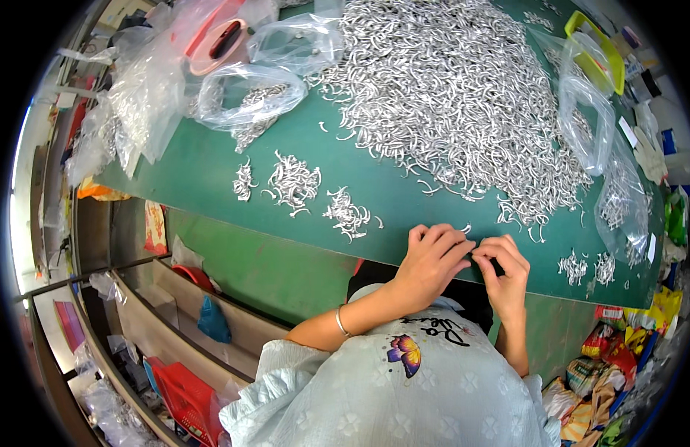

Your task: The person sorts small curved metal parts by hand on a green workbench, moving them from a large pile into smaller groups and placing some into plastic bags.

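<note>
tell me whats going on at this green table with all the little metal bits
A person sits at a green table, both hands together at its near edge. The left hand and right hand meet fingertip to fingertip, seemingly working a small metal piece, though it is too small to see clearly. A big heap of curved silver metal hooks covers the far side. A few small sorted piles lie to the left, and clear plastic bags sit around the edges.

Two hands are seen, the left hand (433,257) and the right hand (504,272), at one green bench (203,167). One large heap of silver hooks (449,89) is counted, with three small piles (294,182) beside it. Several clear plastic bags (248,93) are seen, too overlapped to be counted exactly.
</note>
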Demonstrator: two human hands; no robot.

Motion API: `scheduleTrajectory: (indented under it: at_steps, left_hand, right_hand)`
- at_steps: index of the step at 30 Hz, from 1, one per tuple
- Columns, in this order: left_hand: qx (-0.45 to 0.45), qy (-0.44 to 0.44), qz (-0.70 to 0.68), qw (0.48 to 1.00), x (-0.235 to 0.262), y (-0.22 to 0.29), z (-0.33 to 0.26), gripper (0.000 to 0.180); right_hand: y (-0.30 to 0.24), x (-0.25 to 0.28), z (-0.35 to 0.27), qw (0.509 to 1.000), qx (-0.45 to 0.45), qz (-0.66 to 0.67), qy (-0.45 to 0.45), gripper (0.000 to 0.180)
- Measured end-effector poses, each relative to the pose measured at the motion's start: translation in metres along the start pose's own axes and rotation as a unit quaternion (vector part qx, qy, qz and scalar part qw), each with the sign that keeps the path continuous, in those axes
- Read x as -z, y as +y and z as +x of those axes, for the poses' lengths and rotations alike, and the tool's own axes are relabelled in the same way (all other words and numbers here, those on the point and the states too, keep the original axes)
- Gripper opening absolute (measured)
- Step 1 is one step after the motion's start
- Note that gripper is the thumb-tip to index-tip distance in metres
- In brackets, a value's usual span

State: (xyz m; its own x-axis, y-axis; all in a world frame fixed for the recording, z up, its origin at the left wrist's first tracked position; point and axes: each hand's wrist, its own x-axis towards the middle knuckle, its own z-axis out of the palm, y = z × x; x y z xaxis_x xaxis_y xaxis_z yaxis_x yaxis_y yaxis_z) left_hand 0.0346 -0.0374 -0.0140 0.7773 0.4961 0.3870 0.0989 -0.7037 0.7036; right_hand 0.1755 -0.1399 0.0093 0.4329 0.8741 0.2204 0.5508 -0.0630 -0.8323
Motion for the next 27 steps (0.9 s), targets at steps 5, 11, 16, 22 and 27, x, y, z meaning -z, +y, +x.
scheduleTrajectory:
  at_steps: [5, 11, 16, 22, 27]
  left_hand:
    - [0.013, 0.031, 0.027, 0.999, 0.009, -0.012, -0.003, 0.026]
    - [0.165, 0.127, 0.195, 0.958, 0.046, -0.031, -0.018, 0.020]
    - [0.214, 0.110, 0.225, 0.944, 0.052, -0.035, -0.027, 0.026]
    - [0.173, 0.092, 0.245, 0.949, 0.043, -0.036, -0.018, 0.027]
    - [0.155, 0.135, 0.238, 0.949, 0.040, -0.041, -0.023, 0.025]
  right_hand:
    - [-0.006, -0.013, 0.006, 0.999, -0.021, 0.046, 0.000, 0.019]
    - [0.014, 0.015, 0.003, 0.996, -0.062, -0.043, 0.046, 0.021]
    - [0.017, 0.014, 0.004, 0.992, -0.011, -0.126, -0.009, 0.023]
    - [0.021, 0.007, -0.002, 0.990, -0.045, -0.128, -0.046, 0.018]
    - [0.022, 0.023, -0.007, 0.991, -0.016, -0.123, -0.048, 0.019]
